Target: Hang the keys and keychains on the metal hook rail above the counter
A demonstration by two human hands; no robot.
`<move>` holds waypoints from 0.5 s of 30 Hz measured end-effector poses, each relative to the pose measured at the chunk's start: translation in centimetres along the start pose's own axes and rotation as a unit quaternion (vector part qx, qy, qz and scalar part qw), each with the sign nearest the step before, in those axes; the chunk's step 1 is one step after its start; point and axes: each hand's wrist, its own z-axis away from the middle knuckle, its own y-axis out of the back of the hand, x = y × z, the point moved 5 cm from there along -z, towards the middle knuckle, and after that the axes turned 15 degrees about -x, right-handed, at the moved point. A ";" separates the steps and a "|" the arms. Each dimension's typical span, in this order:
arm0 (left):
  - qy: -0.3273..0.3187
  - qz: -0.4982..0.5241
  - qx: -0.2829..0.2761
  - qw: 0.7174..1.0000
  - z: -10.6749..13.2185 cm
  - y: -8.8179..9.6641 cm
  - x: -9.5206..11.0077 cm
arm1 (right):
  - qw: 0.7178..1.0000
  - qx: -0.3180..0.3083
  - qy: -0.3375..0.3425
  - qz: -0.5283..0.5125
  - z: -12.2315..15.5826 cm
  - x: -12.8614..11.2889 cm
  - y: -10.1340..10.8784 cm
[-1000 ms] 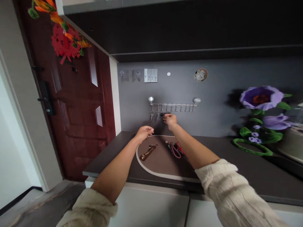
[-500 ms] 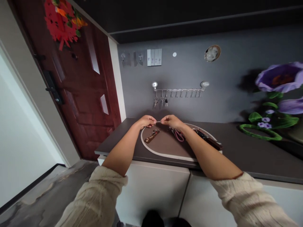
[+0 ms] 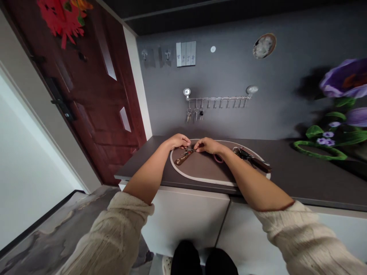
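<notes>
Dark table [image 3: 286, 183] carries an oval tray [image 3: 200, 178]. Left hand [image 3: 178, 140] and right hand [image 3: 208, 145] meet over it, each grip narrow, pinching the ring end of the brown-strap keys [image 3: 181, 158], which lie on the tray's left side. Black keys [image 3: 249, 156] lie at the tray's right.

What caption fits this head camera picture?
Left hand and right hand pinch a brown key fob on the oval tray.

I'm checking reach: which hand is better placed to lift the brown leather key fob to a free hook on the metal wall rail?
Probably the right hand. It and the left hand both touch the brown leather key fob, but free hooks on the metal wall rail lie toward the right.
</notes>
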 end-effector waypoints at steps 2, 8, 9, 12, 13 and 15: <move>0.001 -0.007 -0.005 1.000 0.0 -0.1 0.1 | 1.000 0.007 0.006 0.025 0.1 -0.2 0.1; 0.000 -0.026 -0.004 1.000 0.1 -0.2 0.1 | 0.997 0.022 0.035 0.061 0.4 -1.2 0.0; -0.001 -0.029 -0.005 1.000 0.0 -0.3 0.1 | 0.997 0.028 0.040 0.059 0.5 -1.3 0.1; -0.003 -0.037 -0.008 0.999 0.0 -0.4 0.1 | 0.996 0.052 0.052 0.052 0.6 -1.4 0.3; -0.005 -0.039 -0.009 0.999 0.0 -0.4 0.2 | 0.996 0.058 0.053 0.047 0.6 -1.4 0.4; -0.010 -0.038 -0.012 0.999 0.0 -0.5 0.1 | 0.996 0.065 0.048 0.031 0.5 -1.3 0.5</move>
